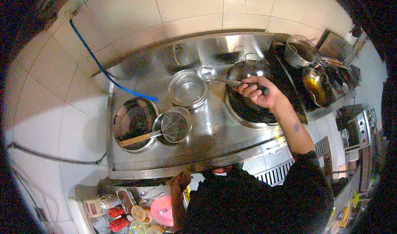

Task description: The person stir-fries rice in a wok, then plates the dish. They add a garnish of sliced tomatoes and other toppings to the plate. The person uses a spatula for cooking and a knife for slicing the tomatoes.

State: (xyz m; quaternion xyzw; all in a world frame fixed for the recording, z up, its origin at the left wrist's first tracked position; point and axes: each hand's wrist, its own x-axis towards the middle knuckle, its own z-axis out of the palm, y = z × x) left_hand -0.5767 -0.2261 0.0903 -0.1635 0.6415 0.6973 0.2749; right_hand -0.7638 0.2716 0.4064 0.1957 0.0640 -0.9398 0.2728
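Note:
My right hand point(262, 92) grips the dark handle of a metal ladle point(207, 73) over a large black wok point(248, 110). The ladle points left, its bowl beside the upper rim of a round steel pot point(189, 91) set in the stainless-steel range. My left hand point(183, 178) hangs low near the range's front edge; it is in deep shadow, and I cannot tell whether its fingers hold anything. A wire-mesh strainer point(176, 124) lies over a smaller vessel, its wooden handle across a second dark wok point(131, 119) at the left.
A blue hose point(102, 68) hangs from the tiled wall and ends above the left wok. To the right stand a metal pot point(299, 52) and a container of yellow oil point(318, 86). At the lower left, a side table holds red-capped bottles point(119, 223), small tubs and a pink bowl point(162, 210).

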